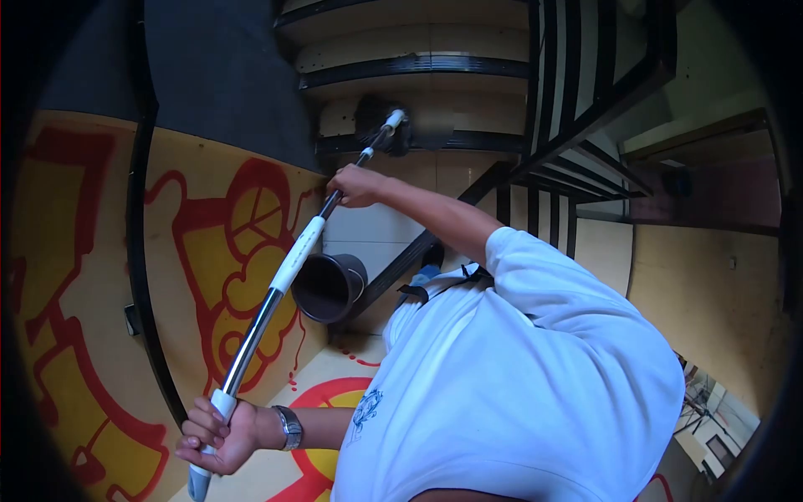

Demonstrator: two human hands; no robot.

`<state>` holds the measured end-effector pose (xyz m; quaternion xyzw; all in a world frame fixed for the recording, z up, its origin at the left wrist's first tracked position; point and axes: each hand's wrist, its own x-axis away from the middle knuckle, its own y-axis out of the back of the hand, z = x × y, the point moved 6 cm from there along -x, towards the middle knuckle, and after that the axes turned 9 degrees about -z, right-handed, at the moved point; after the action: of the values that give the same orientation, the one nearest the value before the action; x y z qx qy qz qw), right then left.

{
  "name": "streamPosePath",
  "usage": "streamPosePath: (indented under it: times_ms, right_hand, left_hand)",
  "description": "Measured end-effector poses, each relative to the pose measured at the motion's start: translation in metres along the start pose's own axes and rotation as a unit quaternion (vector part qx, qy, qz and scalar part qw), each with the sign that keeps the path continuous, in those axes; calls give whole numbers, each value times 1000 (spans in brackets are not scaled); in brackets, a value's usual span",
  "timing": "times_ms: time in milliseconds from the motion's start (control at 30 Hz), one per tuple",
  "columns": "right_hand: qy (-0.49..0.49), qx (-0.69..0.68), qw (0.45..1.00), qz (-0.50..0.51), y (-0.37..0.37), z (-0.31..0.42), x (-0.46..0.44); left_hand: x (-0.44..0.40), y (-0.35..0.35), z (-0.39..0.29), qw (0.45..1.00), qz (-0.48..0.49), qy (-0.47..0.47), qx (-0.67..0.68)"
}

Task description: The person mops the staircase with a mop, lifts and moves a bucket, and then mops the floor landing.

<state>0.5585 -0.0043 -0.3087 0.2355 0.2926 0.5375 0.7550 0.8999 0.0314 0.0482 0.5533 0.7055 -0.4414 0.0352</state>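
Note:
A mop with a white and chrome handle (259,335) runs diagonally from the lower left up to the stairs. Its dark, blurred mop head (376,121) is against a stair step. My left hand (222,435), with a metal watch on the wrist, is closed round the white grip near the handle's lower end. Farther up, my right hand (355,186) wraps round the dark upper part of the shaft. A dark bucket (330,289) stands on the floor beneath the handle, to the right of its white middle sleeve.
Tiled stairs (477,42) with black edging rise ahead. Black metal railing (585,125) bounds them on the right. A wall painted red and yellow (226,217) and a black handrail (142,251) are on the left. A black sloping bar (393,272) passes close to the bucket.

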Motion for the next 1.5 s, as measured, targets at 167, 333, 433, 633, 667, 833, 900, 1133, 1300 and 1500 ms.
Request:
streamPosePath:
  times_ms: [167,333,433,633,667,833,900,1133,1300,1500]
  right_hand:
    - [-52,39,997,-38,67,-62,55]
    - [-159,95,971,-151,137,-130,141]
    - [-152,135,964,-171,138,-173,165]
    - [-173,180,957,-151,103,-197,143]
    - [-186,184,959,-108,93,-201,139]
    - [-180,200,962,-42,63,-212,139]
    - [-193,207,959,-34,59,-211,142]
    - [-166,143,951,-220,104,-176,161]
    - [-102,102,958,-246,101,-131,144]
    - [-24,54,977,-206,60,-84,82]
  left_hand:
    - [22,-27,57,978,110,138,109]
    - [89,-55,141,933,140,263,202]
    - [118,-56,176,916,182,275,230]
    - [104,-16,223,920,122,334,167]
    - [101,-3,235,917,100,351,159]
    - [111,33,249,898,61,415,133]
    - [117,42,238,903,-16,417,101]
    - [120,-16,151,881,196,385,193]
    - [102,-27,83,862,357,302,196]
    - [79,6,34,899,348,239,117]
